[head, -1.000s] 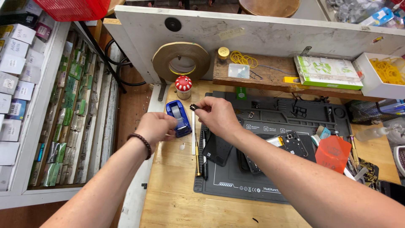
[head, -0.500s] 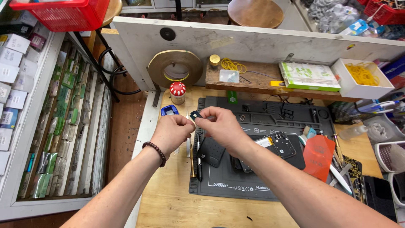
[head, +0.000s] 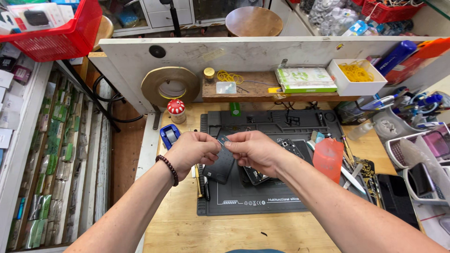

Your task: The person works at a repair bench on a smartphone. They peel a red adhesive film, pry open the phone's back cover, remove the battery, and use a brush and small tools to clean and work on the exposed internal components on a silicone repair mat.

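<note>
both hands meet above the dark work mat (head: 281, 197) on the tabletop (head: 187, 229). the left hand (head: 191, 149) and right hand (head: 253, 149) each pinch one small dark part (head: 224, 139) between fingertips, just beside a blue tape dispenser (head: 168, 135).

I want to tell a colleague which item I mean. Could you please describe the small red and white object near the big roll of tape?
Start at the large tan roll of tape leaning on the white back board of the wooden bench. Just below its lower right edge stands a small mushroom-shaped object. Its red cap with white dots sets it apart from the blue tape dispenser in front of it.
</note>
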`<state>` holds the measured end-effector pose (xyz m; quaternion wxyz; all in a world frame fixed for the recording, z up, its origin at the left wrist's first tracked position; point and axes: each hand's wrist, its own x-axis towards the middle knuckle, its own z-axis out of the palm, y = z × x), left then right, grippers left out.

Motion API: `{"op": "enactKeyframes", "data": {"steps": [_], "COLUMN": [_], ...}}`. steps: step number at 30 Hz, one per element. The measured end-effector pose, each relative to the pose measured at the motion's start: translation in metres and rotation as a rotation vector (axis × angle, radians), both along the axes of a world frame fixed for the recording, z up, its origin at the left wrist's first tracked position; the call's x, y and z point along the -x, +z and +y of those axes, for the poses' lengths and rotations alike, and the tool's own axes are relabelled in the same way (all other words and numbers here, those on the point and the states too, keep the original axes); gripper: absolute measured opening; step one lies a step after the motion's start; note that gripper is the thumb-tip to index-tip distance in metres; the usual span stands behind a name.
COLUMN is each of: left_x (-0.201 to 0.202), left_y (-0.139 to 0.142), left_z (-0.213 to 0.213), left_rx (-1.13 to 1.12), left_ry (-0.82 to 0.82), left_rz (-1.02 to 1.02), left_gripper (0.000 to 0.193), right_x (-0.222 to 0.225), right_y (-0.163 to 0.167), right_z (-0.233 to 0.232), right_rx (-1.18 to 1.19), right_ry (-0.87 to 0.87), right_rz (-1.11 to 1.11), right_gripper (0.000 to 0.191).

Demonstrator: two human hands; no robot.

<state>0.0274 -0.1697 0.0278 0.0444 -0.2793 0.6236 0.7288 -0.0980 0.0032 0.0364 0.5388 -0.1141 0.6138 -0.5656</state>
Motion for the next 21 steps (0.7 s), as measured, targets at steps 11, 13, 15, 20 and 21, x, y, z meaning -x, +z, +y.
{"op": "enactKeyframes", "data": {"steps": [11,13,15,20,21], "left_x": [0.013,0.017,0.022,0.024,0.024], "left_y": [0.003,0.002,0.002,0.004,0.005], "left_z": [0.019,0.023,0.028,0.036,0.037], "left_rx": [0.062,0.12,0.221,0.654,0.678], "left_ry": [0.076,0.102,0.134,0.142,0.147], "left_rz": [-0.075,-0.079,-0.079,-0.106,-0.096], "left_gripper": [0.011,0.012,0.013,0.013,0.013], "right_x": [-0.006,-0.012,-0.015,-0.022,-0.023], "right_y": [-0.008,-0.009,-0.006,0.006,0.008], "right_z": [0.005,-0.001,-0.004,-0.005,-0.004], "right_rx": [-0.075,-0.093,-0.143,-0.179,-0.17], "right_ry": [-0.128,-0.21,-0.226,-0.214,-0.205], "right_rz": [0.379,0.541,0.721,1.06,1.086], "right_gripper": [0.011,0.012,0.013,0.015,0.015]}}
